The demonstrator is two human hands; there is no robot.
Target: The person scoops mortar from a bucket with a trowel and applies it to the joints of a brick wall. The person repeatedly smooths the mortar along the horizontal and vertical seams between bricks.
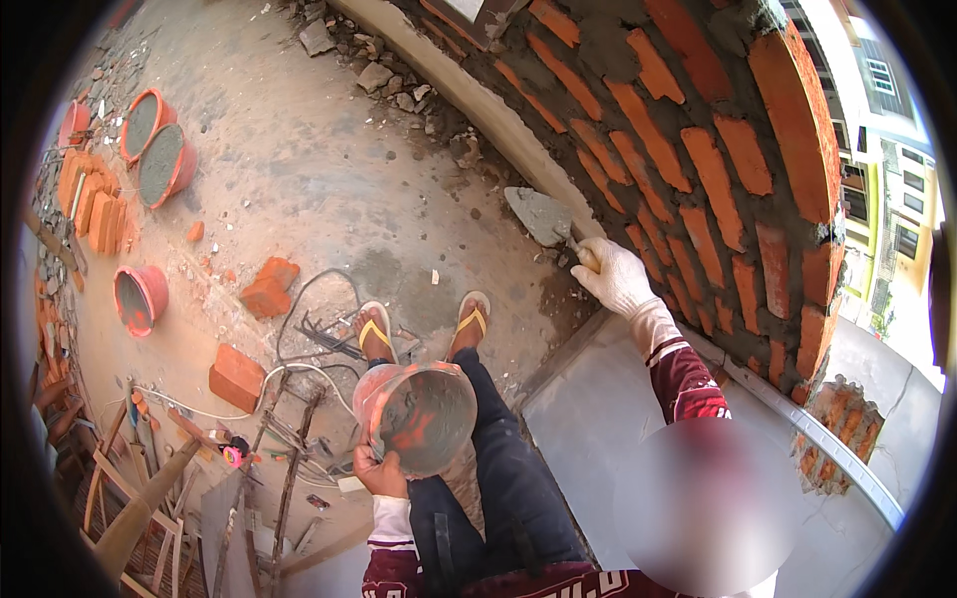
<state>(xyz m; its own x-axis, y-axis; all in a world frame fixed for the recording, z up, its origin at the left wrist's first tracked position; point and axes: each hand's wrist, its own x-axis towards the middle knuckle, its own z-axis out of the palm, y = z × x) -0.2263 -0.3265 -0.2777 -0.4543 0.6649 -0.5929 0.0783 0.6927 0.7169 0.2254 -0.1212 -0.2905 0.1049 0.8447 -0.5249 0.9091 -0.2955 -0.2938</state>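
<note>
My right hand (616, 277), in a white glove, grips the wooden handle of a trowel (539, 215). Its grey, mortar-smeared blade points away from me, close to the foot of a red brick wall (698, 159) with grey mortar joints. My left hand (380, 472) holds the rim of an orange bucket (419, 414) smeared with mortar, in front of my dark trousers. My feet in yellow-strapped sandals (375, 333) stand on the dusty concrete floor.
Two orange buckets of mortar (159, 164) and a third bucket (140, 299) sit at the left beside stacked bricks (95, 204). Loose bricks (267, 289) and wires lie near my feet. Wooden frames fill the lower left. A grey slab (598, 429) lies along the wall.
</note>
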